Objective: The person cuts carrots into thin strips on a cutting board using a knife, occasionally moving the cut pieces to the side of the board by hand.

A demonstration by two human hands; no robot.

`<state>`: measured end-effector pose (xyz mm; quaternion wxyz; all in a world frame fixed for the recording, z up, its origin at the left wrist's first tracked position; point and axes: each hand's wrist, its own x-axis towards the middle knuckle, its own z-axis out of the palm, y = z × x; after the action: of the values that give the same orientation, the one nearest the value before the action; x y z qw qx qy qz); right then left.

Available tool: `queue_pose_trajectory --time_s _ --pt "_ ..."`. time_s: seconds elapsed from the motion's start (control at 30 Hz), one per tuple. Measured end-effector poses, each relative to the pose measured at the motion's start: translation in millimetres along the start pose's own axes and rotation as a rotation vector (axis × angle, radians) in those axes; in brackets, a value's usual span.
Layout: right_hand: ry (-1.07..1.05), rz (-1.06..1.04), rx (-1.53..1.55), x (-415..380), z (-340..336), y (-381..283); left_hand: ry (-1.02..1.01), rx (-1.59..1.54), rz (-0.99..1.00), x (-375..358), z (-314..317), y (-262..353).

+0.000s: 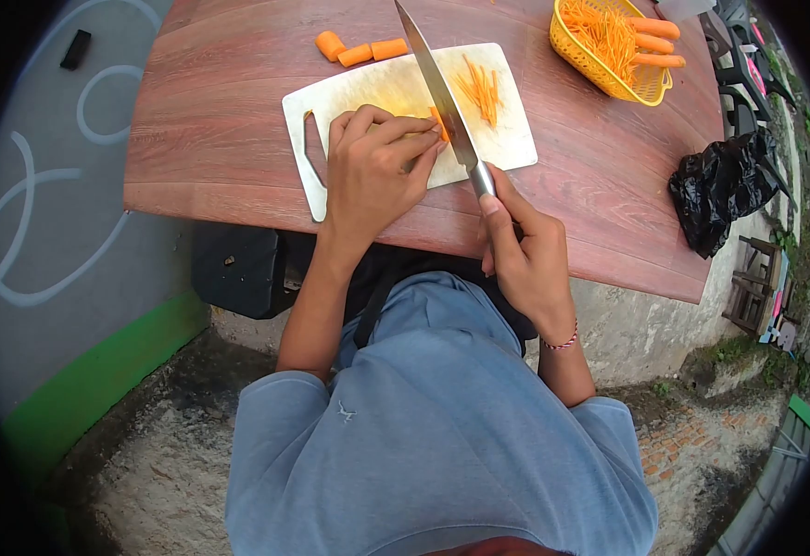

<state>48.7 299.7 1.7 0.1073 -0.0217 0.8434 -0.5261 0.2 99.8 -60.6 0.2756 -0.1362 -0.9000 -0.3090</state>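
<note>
My right hand (523, 250) is wrapped round the metal handle of a large kitchen knife (440, 93), whose blade points away from me across the white cutting board (518, 130). Left of the blade, the fingertips of my left hand (377, 167) press a small piece of carrot (438, 120) against the board. The blade stands right beside that piece; whether it touches cannot be made out. Thin carrot strips (480, 91) lie on the board to the right of the knife. Several cut carrot chunks (357, 54) rest at and beyond the board's far edge.
A yellow plastic basket (583, 56) with shredded carrot (600, 32) and whole carrots (657, 44) stands at the far right of the wooden table (229, 120). A black plastic bag (715, 190) hangs at the table's right edge. A dark stool (236, 269) is below the near edge, left.
</note>
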Motion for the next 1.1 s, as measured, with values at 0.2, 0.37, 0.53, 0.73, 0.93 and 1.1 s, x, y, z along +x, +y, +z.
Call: queue_pose_trajectory --time_s 0.2,0.37,0.53,0.73,0.93,1.1 --pt "0.001 -0.009 -0.006 -1.8 1.2 1.1 -0.003 -0.002 -0.001 -0.3 0.4 -1.0" --pt "0.014 -0.039 -0.051 -2.9 3.1 -1.8 -0.004 -0.002 0.004 -0.4 1.1 -1.9" --pt "0.070 -0.166 -0.250 -6.9 9.5 -11.2 -0.004 -0.003 0.002 0.0 0.9 -1.4" --pt "0.059 -0.181 -0.323 -3.8 12.9 -12.1 0.001 0.011 0.011 0.6 0.7 -1.2" --pt "0.079 -0.183 -0.327 11.0 23.5 -15.9 -0.007 0.006 0.016 0.1 1.2 -2.6" --pt "0.067 -0.112 -0.184 37.0 18.7 -5.4 -0.003 -0.019 -0.002 -1.2 2.0 -1.3"
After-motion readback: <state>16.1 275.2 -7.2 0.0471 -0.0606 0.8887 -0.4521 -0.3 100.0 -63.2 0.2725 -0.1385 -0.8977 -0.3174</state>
